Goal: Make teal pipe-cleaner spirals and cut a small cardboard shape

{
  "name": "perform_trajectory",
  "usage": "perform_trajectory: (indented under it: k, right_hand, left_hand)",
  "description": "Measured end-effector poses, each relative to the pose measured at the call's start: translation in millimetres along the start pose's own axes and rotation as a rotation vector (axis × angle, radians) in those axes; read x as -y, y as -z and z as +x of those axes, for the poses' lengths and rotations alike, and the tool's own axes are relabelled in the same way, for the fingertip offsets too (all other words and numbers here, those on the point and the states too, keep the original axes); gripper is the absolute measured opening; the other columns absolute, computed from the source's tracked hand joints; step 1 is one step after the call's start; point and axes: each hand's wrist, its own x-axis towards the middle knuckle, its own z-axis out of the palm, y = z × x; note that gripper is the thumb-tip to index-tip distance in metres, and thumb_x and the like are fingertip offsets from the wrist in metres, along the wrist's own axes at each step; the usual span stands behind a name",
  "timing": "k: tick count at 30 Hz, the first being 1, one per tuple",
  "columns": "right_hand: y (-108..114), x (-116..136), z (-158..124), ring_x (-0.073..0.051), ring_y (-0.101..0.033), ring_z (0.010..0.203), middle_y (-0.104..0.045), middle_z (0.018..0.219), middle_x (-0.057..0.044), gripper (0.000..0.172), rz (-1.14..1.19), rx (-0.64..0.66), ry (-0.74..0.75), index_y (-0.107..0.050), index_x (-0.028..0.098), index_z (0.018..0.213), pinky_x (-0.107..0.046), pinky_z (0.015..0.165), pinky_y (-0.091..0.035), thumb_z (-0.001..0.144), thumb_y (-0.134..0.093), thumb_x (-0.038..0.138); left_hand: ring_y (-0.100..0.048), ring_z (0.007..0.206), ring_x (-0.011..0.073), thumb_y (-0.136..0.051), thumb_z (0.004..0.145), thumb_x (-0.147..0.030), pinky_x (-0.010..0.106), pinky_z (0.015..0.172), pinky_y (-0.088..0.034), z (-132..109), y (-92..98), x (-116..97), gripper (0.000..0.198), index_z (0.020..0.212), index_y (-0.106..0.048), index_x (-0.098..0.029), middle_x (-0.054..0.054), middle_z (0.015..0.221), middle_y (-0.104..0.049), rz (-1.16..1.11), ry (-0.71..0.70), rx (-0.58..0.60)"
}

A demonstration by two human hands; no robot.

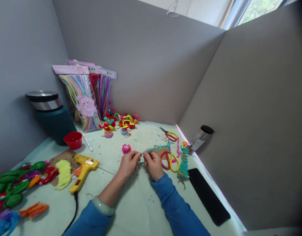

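My left hand [130,162] is closed in a pinch, its fingertips close to those of the right; what lies in them is too small to make out. Pinched in my right hand [152,165] is a wavy teal pipe cleaner [162,147], whose free length runs off to the upper right. A small pink pom-pom-like ball [126,148] sits just beyond my left hand. Right of my right hand lie scissors with red and yellow handles [170,161], a curly pink pipe cleaner [178,149] and a teal bundle wound with orange [184,162].
A yellow glue gun [84,170] with a black cord lies left. Behind it stand a red cup [73,141], a teal bottle [53,118] and bagged pipe cleaners [83,98]. More scissors [171,135], a clear jar [201,137] and a black slab [208,196] are right.
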Motion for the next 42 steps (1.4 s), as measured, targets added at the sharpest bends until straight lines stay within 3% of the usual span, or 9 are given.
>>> perform_trajectory:
  k: [4,6,8,16,21,25,29,37,42]
  right_hand:
    - [2,5,3,-0.006,-0.033,0.041,-0.04,0.046,0.009,0.025,0.109,-0.02,-0.048,-0.054,0.017,0.075,-0.019,0.042,-0.025,0.078,-0.059,0.041]
    - [2,8,3,-0.006,-0.033,0.039,-0.039,0.043,0.009,0.028,0.187,-0.05,-0.11,-0.053,0.017,0.073,-0.018,0.04,-0.024,0.076,-0.061,0.043]
    - [1,12,3,-0.007,-0.036,0.037,-0.038,0.041,0.009,0.03,0.261,-0.038,-0.163,-0.054,0.017,0.071,-0.018,0.039,-0.023,0.074,-0.062,0.045]
    - [9,30,-2,-0.004,-0.035,0.044,-0.049,0.069,0.001,0.03,0.556,0.195,-0.177,-0.052,0.016,0.06,-0.018,0.038,-0.025,0.069,-0.067,0.04]
    - [22,32,9,-0.001,-0.031,0.038,-0.051,0.066,0.004,0.023,0.633,0.062,-0.246,-0.053,0.018,0.069,-0.013,0.034,-0.023,0.074,-0.065,0.036]
    - [31,27,18,0.0,-0.025,0.031,-0.047,0.055,0.008,0.022,0.578,-0.106,-0.242,-0.054,0.019,0.078,-0.011,0.03,-0.018,0.074,-0.066,0.038]
    - [31,21,19,0.0,-0.029,0.032,-0.048,0.053,0.008,0.026,0.467,-0.158,-0.181,-0.055,0.018,0.079,-0.011,0.031,-0.022,0.075,-0.064,0.042]
    - [33,12,21,-0.001,-0.035,0.036,-0.058,0.066,0.006,0.027,0.296,-0.261,-0.039,-0.055,0.021,0.095,-0.013,0.035,-0.028,0.077,-0.061,0.04]
    - [42,14,24,-0.003,-0.045,0.043,-0.06,0.073,0.001,0.03,0.293,-0.316,-0.037,-0.062,0.018,0.094,-0.015,0.036,-0.034,0.078,-0.059,0.042]
  left_hand:
    - [-0.027,0.03,0.0047,-0.055,0.076,-0.041,0.019,0.034,-0.02,-3,3.1,-4,0.03,0.061,-0.05,-0.016,-0.007,0.036,-0.038,-0.389,0.245,0.305]
    - [-0.025,0.031,0.0021,-0.06,0.073,-0.036,0.018,0.034,-0.019,-7,5.8,-10,0.024,0.066,-0.053,-0.014,-0.006,0.046,-0.042,-0.579,0.36,0.506]
    - [-0.025,0.032,-0.0001,-0.062,0.071,-0.03,0.017,0.034,-0.016,-12,8.0,-16,0.02,0.075,-0.056,-0.012,-0.005,0.056,-0.046,-0.708,0.423,0.631]
    - [-0.029,0.029,0.0044,-0.046,0.072,-0.029,0.019,0.032,-0.022,-12,9.5,-18,0.017,0.06,-0.042,-0.017,-0.006,0.048,-0.039,-0.797,0.574,0.816]
    - [-0.03,0.027,0.0052,-0.044,0.068,-0.025,0.019,0.03,-0.022,-8,7.9,-6,0.014,0.058,-0.039,-0.018,-0.005,0.045,-0.042,-0.703,0.521,0.748]
    - [-0.041,0.029,0.0073,-0.045,0.066,-0.021,0.02,0.032,-0.029,-11,4.5,-6,0.01,0.057,-0.044,-0.016,-0.002,0.048,-0.05,-0.569,0.427,0.748]
    - [-0.051,0.036,0.0086,-0.054,0.068,-0.023,0.02,0.035,-0.037,-14,1.8,-12,0.01,0.069,-0.053,-0.012,0.004,0.063,-0.061,-0.441,0.405,0.636]
    - [-0.034,0.027,0.0023,-0.064,0.071,-0.033,0.017,0.031,-0.024,-12,5.4,-14,0.023,0.071,-0.053,-0.012,-0.004,0.048,-0.053,-0.413,0.374,0.573]
    - [-0.031,0.026,0.0019,-0.064,0.071,-0.034,0.018,0.031,-0.021,-11,5.8,-12,0.024,0.074,-0.054,-0.012,-0.006,0.045,-0.05,-0.42,0.368,0.587]
